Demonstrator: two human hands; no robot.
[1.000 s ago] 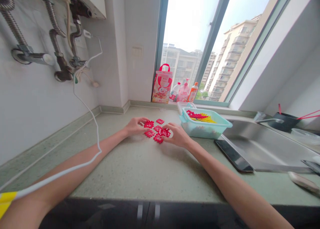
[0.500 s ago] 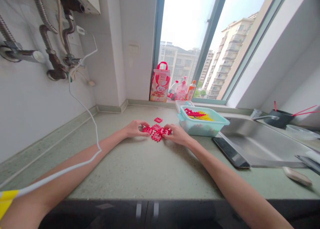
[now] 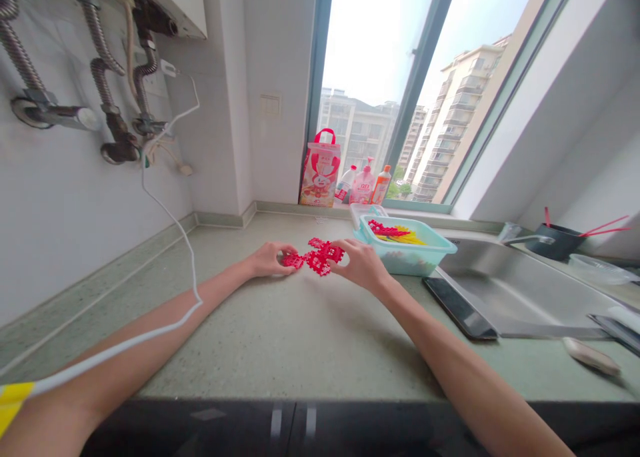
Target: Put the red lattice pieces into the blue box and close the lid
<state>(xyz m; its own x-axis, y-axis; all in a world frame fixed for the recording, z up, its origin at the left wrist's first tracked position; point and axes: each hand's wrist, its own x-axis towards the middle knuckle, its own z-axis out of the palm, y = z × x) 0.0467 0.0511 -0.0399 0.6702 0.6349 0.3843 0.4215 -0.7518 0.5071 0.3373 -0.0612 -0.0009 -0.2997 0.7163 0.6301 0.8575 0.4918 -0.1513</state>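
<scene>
My left hand (image 3: 273,259) pinches a red toothed plastic building piece (image 3: 293,262) low over the counter. In my right hand (image 3: 359,264) is a joined cluster of red building pieces (image 3: 321,260), tilted and lifted at its right side. The cluster's left tip comes close to the piece in my left hand; I cannot tell whether they touch. Another red piece (image 3: 315,242) shows just behind the cluster, partly covered by it.
A light-blue tub (image 3: 410,260) with red and yellow pieces stands right of my right hand. Beyond it are a black phone (image 3: 461,309) and a steel sink (image 3: 520,297). A white cable (image 3: 193,264) hangs across my left forearm. Bottles (image 3: 363,185) line the windowsill.
My right hand has raised and tilted the red cluster, which lay flat before. My left hand keeps nearly the same place with its piece. The view has shifted slightly.
</scene>
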